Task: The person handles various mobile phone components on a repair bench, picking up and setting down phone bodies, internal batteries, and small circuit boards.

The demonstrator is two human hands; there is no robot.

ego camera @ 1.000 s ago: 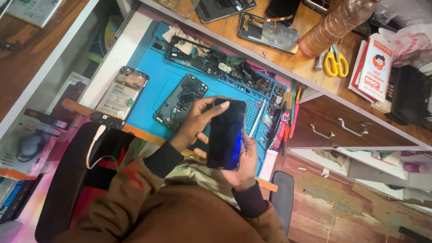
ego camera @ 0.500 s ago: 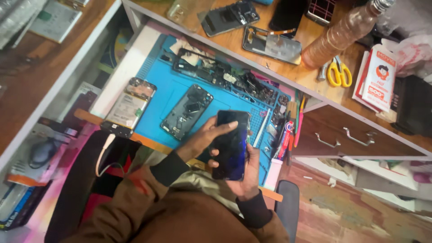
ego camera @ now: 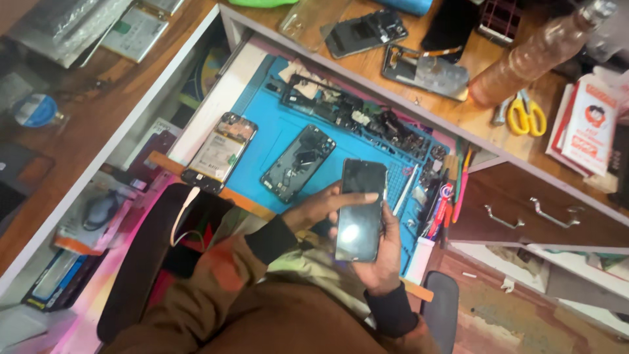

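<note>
A wooden desk (ego camera: 458, 115) is seen across the top of the frame, with brown drawers (ego camera: 524, 219) at the right. A blue work mat (ego camera: 275, 141) is laid at centre. Worn reddish flooring (ego camera: 504, 314) is seen at lower right.

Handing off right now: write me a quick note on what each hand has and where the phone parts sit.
Right hand grips the dark phone from behind, screen up and dark. Left hand rests a finger across its screen. The phone is over the front edge of the blue mat. On the mat: an opened phone body, back off, untouched. Beside the mat's left edge: another opened phone with battery showing. Both opened phones remain unassembled.
</note>
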